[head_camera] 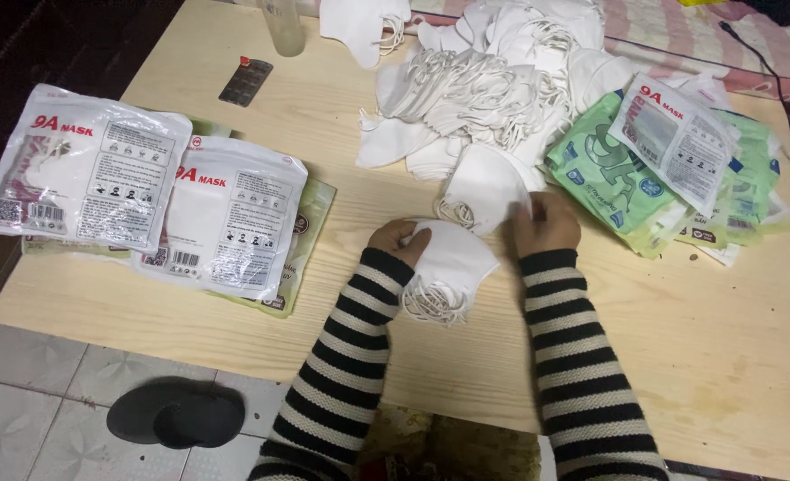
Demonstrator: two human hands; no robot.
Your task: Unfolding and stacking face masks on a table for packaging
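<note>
The left hand [393, 240] holds a small stack of folded white masks [448, 267] just above the table [261, 330], fingers curled shut around the stack's left edge, with the loose ear loops hanging toward the person. The right hand [546, 223] sits just to the right of the stack, its fingers pinched together on the edge of another mask [484, 183] that lies at the near foot of the pile [493, 80]. Both arms wear black-and-white striped sleeves [573, 356].

The pile is a big heap of loose white masks with tangled loops, just beyond the hands, toward the far edge of the table. Right of the pile lies a spread of empty pouches [618, 178], mostly green-printed, with one white printed pouch [675, 138] on top. Well left of the pile, near the table's left edge, lie two filled white packs [83, 169] overlapping each other, resting on a few green-edged ones. Far left of the pile, a dark blister strip [246, 81] lies flat, and a clear glass [283, 27] stands just beyond it. Behind the pile runs a pink-striped cloth [680, 27], with a black cable [769, 71] across it. On the tiled floor [20, 401] below the table's near left corner sits a black slipper [176, 414].
</note>
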